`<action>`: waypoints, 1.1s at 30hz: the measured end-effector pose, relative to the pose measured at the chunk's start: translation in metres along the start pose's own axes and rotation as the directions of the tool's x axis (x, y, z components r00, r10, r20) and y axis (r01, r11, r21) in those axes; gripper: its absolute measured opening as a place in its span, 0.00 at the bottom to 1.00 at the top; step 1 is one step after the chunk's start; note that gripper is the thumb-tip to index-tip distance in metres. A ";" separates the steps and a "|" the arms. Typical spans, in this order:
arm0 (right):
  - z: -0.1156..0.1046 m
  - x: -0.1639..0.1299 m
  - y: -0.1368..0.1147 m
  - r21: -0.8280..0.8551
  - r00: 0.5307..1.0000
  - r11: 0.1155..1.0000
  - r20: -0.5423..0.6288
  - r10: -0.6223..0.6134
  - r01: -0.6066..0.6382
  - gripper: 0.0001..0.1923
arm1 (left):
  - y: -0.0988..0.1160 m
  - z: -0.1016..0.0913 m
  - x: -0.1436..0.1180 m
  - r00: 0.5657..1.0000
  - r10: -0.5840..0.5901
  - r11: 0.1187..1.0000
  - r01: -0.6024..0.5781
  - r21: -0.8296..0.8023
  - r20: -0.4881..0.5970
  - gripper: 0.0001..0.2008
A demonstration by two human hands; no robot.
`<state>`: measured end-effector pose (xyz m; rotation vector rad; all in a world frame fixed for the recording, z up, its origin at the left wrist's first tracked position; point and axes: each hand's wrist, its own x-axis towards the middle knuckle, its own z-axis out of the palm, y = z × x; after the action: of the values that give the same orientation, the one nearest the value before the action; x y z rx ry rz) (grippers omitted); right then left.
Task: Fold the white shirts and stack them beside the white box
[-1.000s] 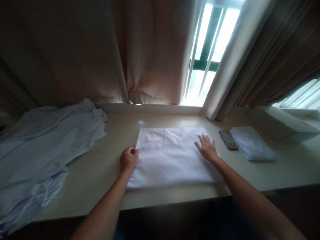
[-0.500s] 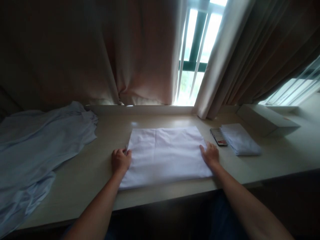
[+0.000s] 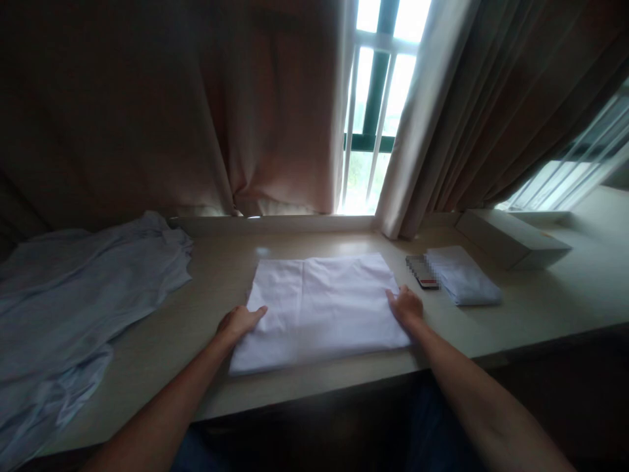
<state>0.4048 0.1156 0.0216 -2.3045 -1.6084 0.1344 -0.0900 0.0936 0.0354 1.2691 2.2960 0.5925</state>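
A white cloth (image 3: 324,308), folded into a flat rectangle, lies on the desk before me, with a crease running down its left part. My left hand (image 3: 242,320) grips its left edge, thumb on top and fingers tucked out of sight at the side or beneath. At the opposite edge, my right hand (image 3: 407,305) holds the cloth likewise, its thumb on the upper face and the fingers curled along the side. Both hands rest low, close to the desk surface.
To the left, a loose heap of white cloth (image 3: 88,288) covers part of the desk (image 3: 196,269). On the right are a phone (image 3: 423,272), a smaller folded white cloth (image 3: 464,275) and a pale box (image 3: 514,237). Curtains (image 3: 285,118) hang behind, beside a window.
My left hand has shifted so its thumb reaches further over the cloth's left edge. My right hand keeps its place on the cloth. The view has tilted slightly.
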 end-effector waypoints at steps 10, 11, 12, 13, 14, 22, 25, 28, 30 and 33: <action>-0.031 0.040 0.014 0.364 0.947 0.917 0.318 0.040 -0.161 0.10 | 0.011 -0.007 -0.020 0.922 -0.056 0.755 0.290 -0.589 0.383 0.12; -0.032 0.039 0.015 0.415 0.944 0.893 0.330 0.029 -0.173 0.09 | 0.009 -0.006 -0.020 0.920 -0.056 0.738 0.301 -0.605 0.389 0.12; -0.032 0.037 0.016 0.468 0.938 0.864 0.346 0.013 -0.185 0.09 | 0.007 -0.005 -0.020 0.917 -0.056 0.722 0.310 -0.619 0.394 0.12; -0.032 0.035 0.017 0.521 0.929 0.830 0.369 -0.007 -0.200 0.09 | 0.005 -0.005 -0.020 0.915 -0.055 0.707 0.318 -0.631 0.399 0.13; -0.031 0.033 0.018 0.571 0.918 0.791 0.396 -0.030 -0.220 0.10 | 0.003 -0.004 -0.020 0.914 -0.052 0.695 0.323 -0.642 0.403 0.14; -0.014 0.022 0.028 0.770 0.868 0.496 0.492 -0.062 -0.401 0.27 | -0.007 -0.006 -0.020 0.907 -0.011 0.652 0.326 -0.685 0.421 0.19; -0.010 0.024 0.032 0.780 0.867 0.456 0.496 -0.034 -0.428 0.30 | -0.009 -0.005 -0.019 0.914 -0.025 0.658 0.319 -0.682 0.404 0.20; -0.008 0.026 0.034 0.781 0.862 0.438 0.506 -0.025 -0.445 0.32 | -0.011 -0.003 -0.017 0.926 -0.044 0.668 0.306 -0.679 0.374 0.19; -0.006 0.028 0.035 0.781 0.858 0.432 0.512 -0.032 -0.450 0.32 | -0.012 0.000 -0.015 0.935 -0.045 0.673 0.289 -0.680 0.352 0.19; -0.004 0.029 0.036 0.784 0.858 0.427 0.513 -0.035 -0.451 0.32 | -0.014 0.003 -0.014 0.946 -0.041 0.679 0.262 -0.685 0.322 0.19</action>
<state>0.4480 0.1302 0.0172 -1.5888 -0.9243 1.3601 -0.0908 0.0755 0.0274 0.6939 1.6214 1.0466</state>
